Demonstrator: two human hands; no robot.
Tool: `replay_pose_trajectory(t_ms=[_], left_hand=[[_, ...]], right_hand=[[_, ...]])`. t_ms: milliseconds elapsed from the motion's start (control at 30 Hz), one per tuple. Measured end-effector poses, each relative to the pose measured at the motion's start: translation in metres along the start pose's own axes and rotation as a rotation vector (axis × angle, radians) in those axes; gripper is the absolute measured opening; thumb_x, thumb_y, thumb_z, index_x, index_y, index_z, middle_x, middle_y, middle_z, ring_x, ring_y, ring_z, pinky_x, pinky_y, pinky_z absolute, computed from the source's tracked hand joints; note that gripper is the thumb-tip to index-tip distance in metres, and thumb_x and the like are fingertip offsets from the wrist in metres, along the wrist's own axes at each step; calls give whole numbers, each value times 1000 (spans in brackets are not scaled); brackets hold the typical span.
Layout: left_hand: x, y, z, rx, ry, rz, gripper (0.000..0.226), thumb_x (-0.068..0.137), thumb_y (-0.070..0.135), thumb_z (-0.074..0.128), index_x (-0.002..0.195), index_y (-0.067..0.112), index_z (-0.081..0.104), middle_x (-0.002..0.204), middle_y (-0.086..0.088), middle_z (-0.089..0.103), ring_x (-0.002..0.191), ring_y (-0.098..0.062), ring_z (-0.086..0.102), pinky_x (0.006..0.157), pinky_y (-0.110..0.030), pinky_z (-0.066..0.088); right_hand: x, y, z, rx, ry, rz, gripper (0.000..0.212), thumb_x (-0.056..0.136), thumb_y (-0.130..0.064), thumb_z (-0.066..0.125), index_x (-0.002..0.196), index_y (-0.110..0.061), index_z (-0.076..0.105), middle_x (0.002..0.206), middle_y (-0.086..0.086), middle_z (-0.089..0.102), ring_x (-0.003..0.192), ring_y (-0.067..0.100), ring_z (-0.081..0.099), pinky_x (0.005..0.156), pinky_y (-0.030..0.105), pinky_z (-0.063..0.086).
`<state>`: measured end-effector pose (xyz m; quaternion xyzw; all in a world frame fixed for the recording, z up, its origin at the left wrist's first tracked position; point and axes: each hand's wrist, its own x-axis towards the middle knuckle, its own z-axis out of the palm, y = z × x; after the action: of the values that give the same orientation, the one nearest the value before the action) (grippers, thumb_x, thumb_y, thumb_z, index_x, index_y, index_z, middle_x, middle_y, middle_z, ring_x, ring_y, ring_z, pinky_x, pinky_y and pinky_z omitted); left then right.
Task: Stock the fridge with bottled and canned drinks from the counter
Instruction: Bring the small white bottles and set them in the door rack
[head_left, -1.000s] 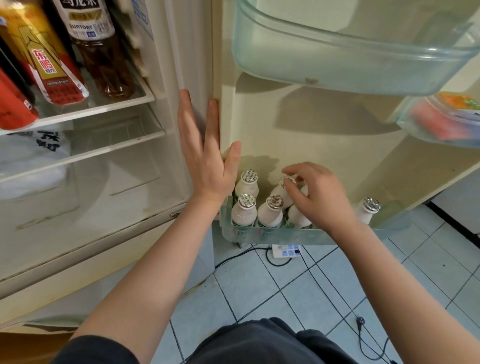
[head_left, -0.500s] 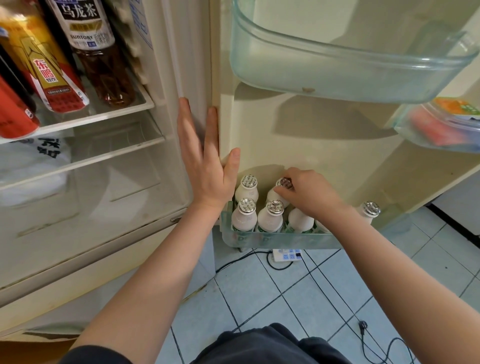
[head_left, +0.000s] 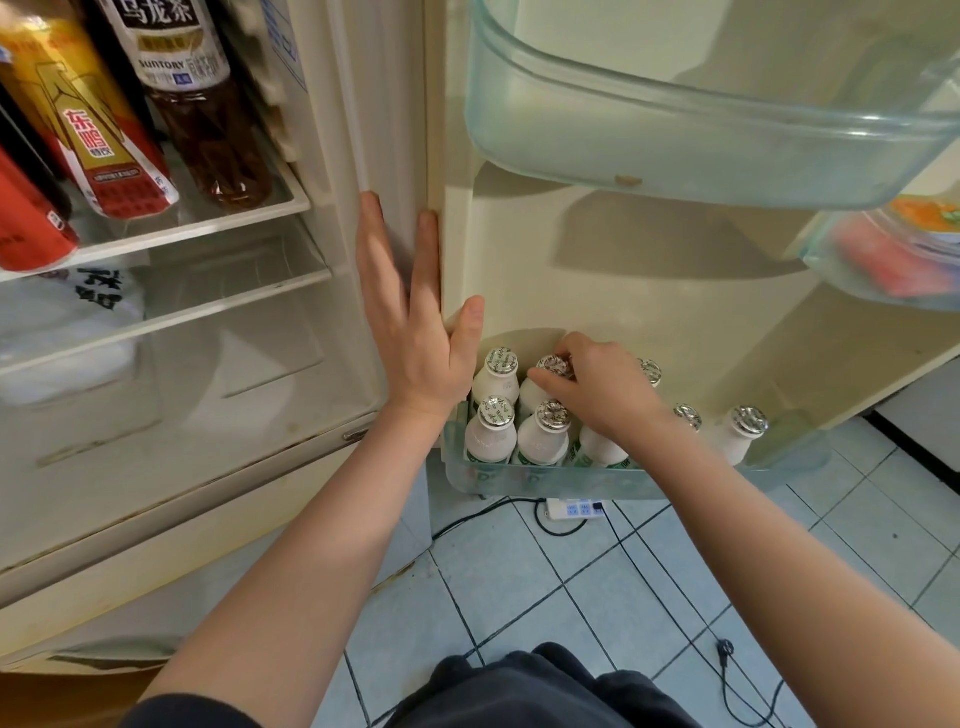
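Observation:
Several small white bottles with silver foil caps (head_left: 491, 434) stand in the clear bottom door bin (head_left: 524, 480) of the open fridge. My right hand (head_left: 602, 389) reaches into that bin and its fingers curl round the neck of a back-row white bottle (head_left: 553, 366). My left hand (head_left: 415, 322) lies flat with straight fingers against the hinge-side edge of the fridge door (head_left: 434, 156), thumb on the door's inner face. One capped bottle (head_left: 745, 431) stands apart at the bin's right end.
Inside the fridge an upper shelf (head_left: 208, 223) holds a brown tea bottle (head_left: 202, 104), a yellow-red bottle (head_left: 88, 119) and a red can (head_left: 26, 223). An empty door bin (head_left: 701, 156) hangs overhead. A power strip (head_left: 574, 509) and cables lie on the tiled floor.
My right hand has sunk lower into the bin and closed tighter on the back-row bottle. My left hand has stayed against the door edge.

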<state>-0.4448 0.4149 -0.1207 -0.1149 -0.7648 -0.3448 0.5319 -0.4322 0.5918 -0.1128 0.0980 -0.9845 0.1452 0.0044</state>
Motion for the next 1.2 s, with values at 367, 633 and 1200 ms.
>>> replay_pose_trajectory(t_ms=[367,633,1200], left_hand=[[1,1,-3,7,-15,-1,61,98,47,29,136,0,36,141,-46,17,142,-38,15,115,-46,19],[1,1,-2,-8,-22,-13,65,97,48,29,138,-2,38,145,-39,14,142,-37,15,115,-49,21],[-2,6,-3,7,-52,-55,68,98,45,31,138,-9,37,144,-46,11,140,-50,17,109,-62,24]], right_hand=[[-7,0,-10,154,-38,112,54,90,-55,45,122,-12,54,104,7,67,97,27,61,72,31,44],[-44,23,-33,281,149,65,28,90,-32,55,111,-15,63,97,-2,68,89,13,64,81,32,52],[-52,53,-25,-23,24,-145,32,85,-43,60,106,-18,59,91,1,66,83,21,59,65,28,38]])
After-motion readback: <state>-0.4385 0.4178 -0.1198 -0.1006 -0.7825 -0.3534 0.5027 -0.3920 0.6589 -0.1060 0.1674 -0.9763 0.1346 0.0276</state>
